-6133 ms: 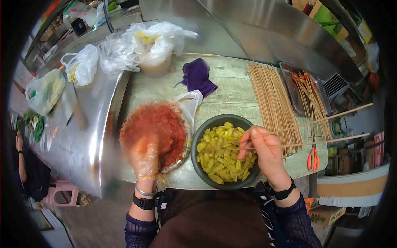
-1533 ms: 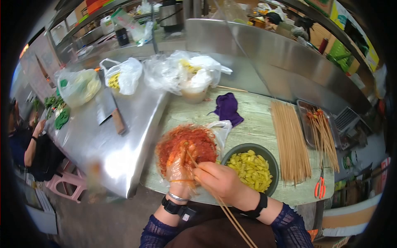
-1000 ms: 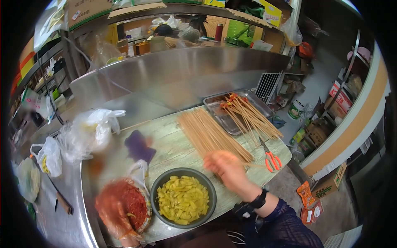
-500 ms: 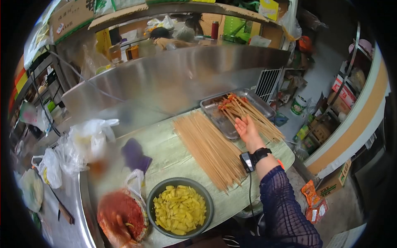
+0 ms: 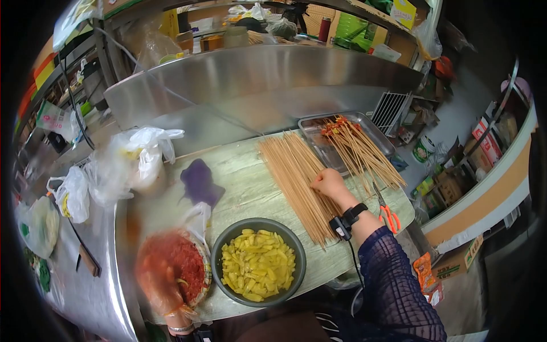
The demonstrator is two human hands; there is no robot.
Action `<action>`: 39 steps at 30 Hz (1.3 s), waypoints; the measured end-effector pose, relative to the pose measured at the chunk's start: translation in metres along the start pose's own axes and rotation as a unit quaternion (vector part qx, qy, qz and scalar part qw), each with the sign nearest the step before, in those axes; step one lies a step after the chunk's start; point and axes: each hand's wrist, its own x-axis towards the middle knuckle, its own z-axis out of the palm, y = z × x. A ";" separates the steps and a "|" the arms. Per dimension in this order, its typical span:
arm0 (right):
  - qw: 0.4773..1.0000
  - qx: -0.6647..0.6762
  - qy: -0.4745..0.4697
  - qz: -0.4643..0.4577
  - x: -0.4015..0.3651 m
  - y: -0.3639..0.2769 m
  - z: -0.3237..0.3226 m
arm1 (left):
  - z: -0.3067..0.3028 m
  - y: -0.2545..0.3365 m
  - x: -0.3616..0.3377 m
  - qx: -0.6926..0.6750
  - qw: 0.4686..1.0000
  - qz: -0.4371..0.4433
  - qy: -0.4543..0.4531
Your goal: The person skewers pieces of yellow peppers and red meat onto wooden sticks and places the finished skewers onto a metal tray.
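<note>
My right hand [image 5: 330, 185] is over a spread of bamboo skewers [image 5: 290, 182], with its fingers closed in a pinch against them; what is between the fingertips is hidden. Wearing a clear plastic glove, my left hand [image 5: 156, 279] rests in a bowl of red minced meat [image 5: 191, 265]. Blur hides its fingers, and a small pale yellow piece shows beside them. Between my hands stands a dark grey bowl [image 5: 215, 268] full of yellow-green cut pickled peppers [image 5: 259, 262]. At the back right, skewers with red food on their ends [image 5: 345, 126] lie across a metal tray [image 5: 310, 122].
Orange-handled scissors [image 5: 389, 218] lie right of my right hand. A purple cloth-like piece [image 5: 200, 182] and white plastic bags [image 5: 148, 151] are on the left. A knife [image 5: 88, 259] lies on the steel counter [image 5: 108, 302]. A metal panel [image 5: 256, 80] bounds the table's back.
My right hand has gone from open, palm up by the tray, to pinched over the bamboo skewers. The scissors have come into full view. The camera view has shifted; my left hand stays at the meat.
</note>
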 end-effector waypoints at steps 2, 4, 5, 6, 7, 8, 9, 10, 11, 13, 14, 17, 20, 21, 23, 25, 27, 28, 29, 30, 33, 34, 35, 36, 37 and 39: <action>0.991 0.122 -0.033 0.053 -0.003 -0.003 -0.013 | 0.001 0.000 -0.001 0.012 1.000 0.004 0.007; 0.965 0.232 -0.078 0.090 -0.002 0.000 -0.018 | 0.000 0.001 -0.001 0.016 1.000 0.005 0.012; 0.979 0.163 -0.083 0.095 -0.001 0.000 -0.018 | 0.000 0.001 -0.001 0.014 1.000 0.003 0.013; 0.987 0.094 -0.086 0.100 0.000 -0.003 -0.019 | 0.000 0.001 -0.001 0.012 1.000 0.001 0.012; 0.990 0.025 -0.088 0.104 0.000 -0.006 -0.020 | 0.000 0.001 0.000 0.021 1.000 0.001 0.017; 0.991 -0.016 -0.097 0.091 -0.002 -0.008 -0.021 | 0.002 0.001 0.000 0.029 0.999 0.001 0.022; 0.990 -0.056 -0.108 0.077 -0.006 -0.011 -0.020 | 0.002 0.000 0.000 0.038 0.999 0.002 0.029; 0.986 -0.095 -0.121 0.060 -0.008 -0.014 -0.017 | -0.002 -0.004 0.001 0.023 1.000 0.020 -0.002; 0.991 -0.049 -0.109 0.062 -0.002 0.001 -0.009 | -0.005 -0.006 0.002 0.018 1.000 0.021 -0.004; 0.990 0.045 -0.115 0.064 -0.001 0.007 -0.008 | 0.008 -0.001 -0.005 0.001 1.000 0.011 0.023; 0.985 0.086 -0.128 0.077 -0.002 0.008 -0.008 | 0.012 0.002 -0.006 -0.015 1.000 0.001 0.013; 0.990 0.063 -0.123 0.031 -0.003 0.008 -0.016 | 0.011 0.005 -0.001 -0.069 0.998 -0.013 0.006; 0.991 0.011 -0.083 -0.106 0.004 0.029 -0.028 | 0.009 0.026 0.002 -0.159 0.987 -0.029 -0.002; 0.991 0.075 -0.096 -0.057 -0.017 -0.004 -0.045 | 0.008 0.035 0.003 -0.166 0.986 -0.022 0.002; 0.965 0.235 -0.111 -0.027 -0.045 -0.042 -0.073 | 0.007 0.054 0.003 -0.111 0.993 0.020 0.018; 0.927 0.366 -0.074 -0.034 -0.068 -0.064 -0.076 | -0.006 0.063 0.007 -0.019 0.999 0.043 -0.002; 0.880 0.469 -0.024 -0.069 -0.086 -0.074 -0.071 | -0.009 0.068 0.007 0.113 0.991 0.067 -0.014; 0.871 0.485 -0.016 -0.082 -0.097 -0.081 -0.066 | -0.006 0.068 0.005 0.189 0.979 0.071 0.022; 0.860 0.501 -0.007 -0.096 -0.108 -0.088 -0.061 | -0.007 0.068 0.005 0.259 0.962 0.089 0.002; 0.849 0.517 0.002 -0.109 -0.120 -0.095 -0.054 | -0.010 0.066 0.006 0.326 0.939 0.106 -0.018; 0.835 0.535 -0.009 -0.131 -0.149 -0.114 -0.035 | -0.023 0.065 0.020 0.622 0.748 0.211 -0.098; 0.840 0.527 0.004 -0.132 -0.157 -0.119 -0.031 | -0.013 0.070 0.021 0.677 0.687 0.236 -0.124; 0.835 0.534 0.012 -0.132 -0.161 -0.121 -0.028 | -0.005 0.072 0.021 0.726 0.620 0.258 -0.149; 0.831 0.540 0.021 -0.132 -0.165 -0.123 -0.025 | -0.001 0.072 0.021 0.730 0.622 0.239 -0.152; 0.827 0.546 0.030 -0.130 -0.168 -0.124 -0.023 | 0.003 0.072 0.020 0.731 0.615 0.235 -0.176; 0.827 0.546 0.038 -0.128 -0.173 -0.124 -0.021 | 0.011 0.068 0.018 0.732 0.603 0.226 -0.224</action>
